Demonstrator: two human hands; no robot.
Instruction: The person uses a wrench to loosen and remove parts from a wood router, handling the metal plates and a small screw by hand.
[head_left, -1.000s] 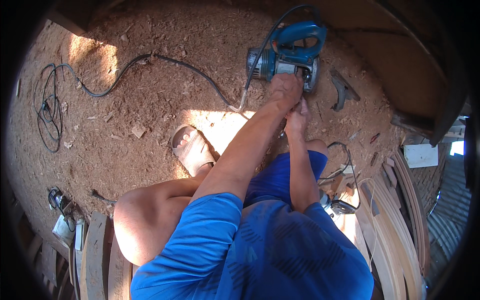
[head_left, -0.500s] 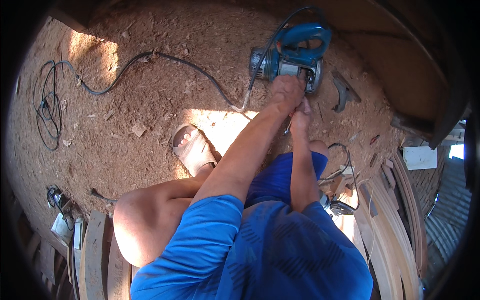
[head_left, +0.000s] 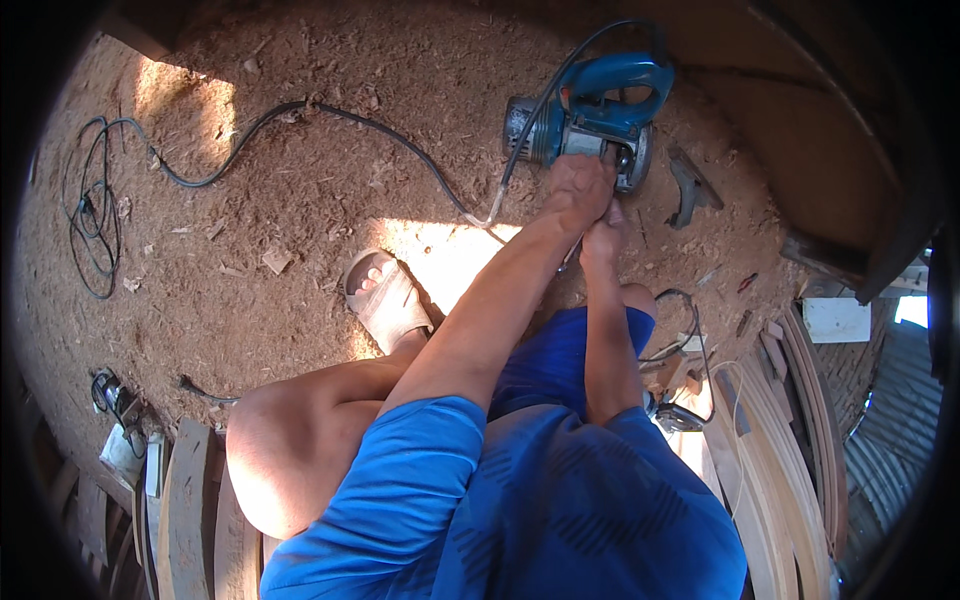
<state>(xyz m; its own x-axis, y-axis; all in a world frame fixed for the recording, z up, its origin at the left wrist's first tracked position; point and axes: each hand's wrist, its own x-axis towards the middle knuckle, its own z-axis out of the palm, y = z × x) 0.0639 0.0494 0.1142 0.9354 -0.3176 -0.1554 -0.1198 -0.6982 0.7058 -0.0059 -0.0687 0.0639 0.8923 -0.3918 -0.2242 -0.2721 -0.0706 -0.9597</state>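
Note:
A blue corded power tool (head_left: 608,92), which looks like a circular saw with a loop handle and silver motor housing, lies on the ground ahead of me. My left hand (head_left: 582,188) is closed at its near metal part, beside the round silver rim. Just below, my right hand (head_left: 603,238) is closed around a thin metal hand tool (head_left: 570,256), whose end sticks out to the lower left. The kind of hand tool cannot be made out, and my fingers hide where it meets the saw.
A black cord (head_left: 400,140) runs left to a coil (head_left: 92,215). To the saw's right lies a loose grey metal piece (head_left: 690,188). Curved boards (head_left: 770,470) and another corded tool (head_left: 680,415) are at my right; more boards (head_left: 190,510) stand lower left. Shavings cover the ground.
The saw has shifted slightly to the right and tipped a little. Both hands have moved slightly with it, and the hand tool's protruding end has swung a little.

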